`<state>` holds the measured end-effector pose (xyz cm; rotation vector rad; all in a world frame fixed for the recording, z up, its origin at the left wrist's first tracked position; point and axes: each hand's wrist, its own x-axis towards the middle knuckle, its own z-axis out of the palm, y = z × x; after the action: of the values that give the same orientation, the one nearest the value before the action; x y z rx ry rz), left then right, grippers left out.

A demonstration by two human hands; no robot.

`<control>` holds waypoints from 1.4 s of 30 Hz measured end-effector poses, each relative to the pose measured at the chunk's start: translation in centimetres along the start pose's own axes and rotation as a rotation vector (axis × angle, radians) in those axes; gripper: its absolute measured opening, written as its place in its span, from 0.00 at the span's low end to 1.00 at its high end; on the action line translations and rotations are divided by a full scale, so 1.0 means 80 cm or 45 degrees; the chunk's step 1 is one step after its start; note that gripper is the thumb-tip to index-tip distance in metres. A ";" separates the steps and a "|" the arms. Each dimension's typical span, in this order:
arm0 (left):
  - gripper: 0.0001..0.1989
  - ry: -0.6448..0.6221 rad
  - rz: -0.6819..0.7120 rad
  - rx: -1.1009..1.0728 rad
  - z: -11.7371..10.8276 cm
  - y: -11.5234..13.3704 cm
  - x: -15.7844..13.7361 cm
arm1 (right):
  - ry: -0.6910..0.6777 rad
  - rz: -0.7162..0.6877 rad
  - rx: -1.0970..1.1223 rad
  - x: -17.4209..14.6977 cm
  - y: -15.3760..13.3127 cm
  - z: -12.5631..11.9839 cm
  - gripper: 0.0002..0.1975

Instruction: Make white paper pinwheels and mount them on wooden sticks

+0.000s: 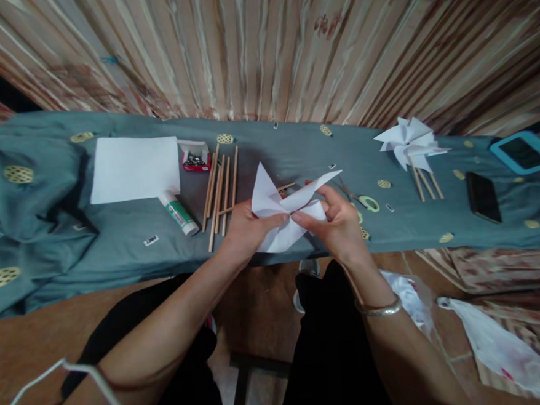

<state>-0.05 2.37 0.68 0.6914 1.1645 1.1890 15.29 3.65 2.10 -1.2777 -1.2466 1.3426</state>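
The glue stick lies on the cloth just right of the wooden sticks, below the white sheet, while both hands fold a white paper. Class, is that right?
Not quite. In the head view the glue stick lies left of the wooden sticks, not right. It is below the white sheet, and the left hand and right hand do hold the folded paper.

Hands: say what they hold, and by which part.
Both hold one folded white paper. The left hand pinches its left side, the right hand its middle folds, above the table edge.

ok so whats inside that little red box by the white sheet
The red box stands open and holds a pile of small dark metal pieces, too small to identify. Whatever lies beneath the top layer is covered.
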 end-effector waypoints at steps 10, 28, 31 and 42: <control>0.25 -0.280 0.116 0.051 -0.012 0.011 0.004 | 0.156 -0.144 -0.070 -0.004 -0.011 -0.030 0.26; 0.09 -0.128 0.789 1.609 -0.008 -0.015 0.108 | -0.160 -0.392 -0.672 -0.065 0.001 -0.035 0.26; 0.07 -0.097 0.754 1.459 0.003 -0.004 0.102 | -0.095 -0.470 -0.683 -0.063 -0.007 -0.040 0.25; 0.15 -0.302 -0.073 0.040 0.073 0.049 -0.006 | 0.399 -0.773 -0.688 -0.079 -0.054 -0.057 0.28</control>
<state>4.16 3.91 6.14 0.7946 0.9992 1.0125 20.20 -1.70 7.30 -1.2479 -1.6476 0.3668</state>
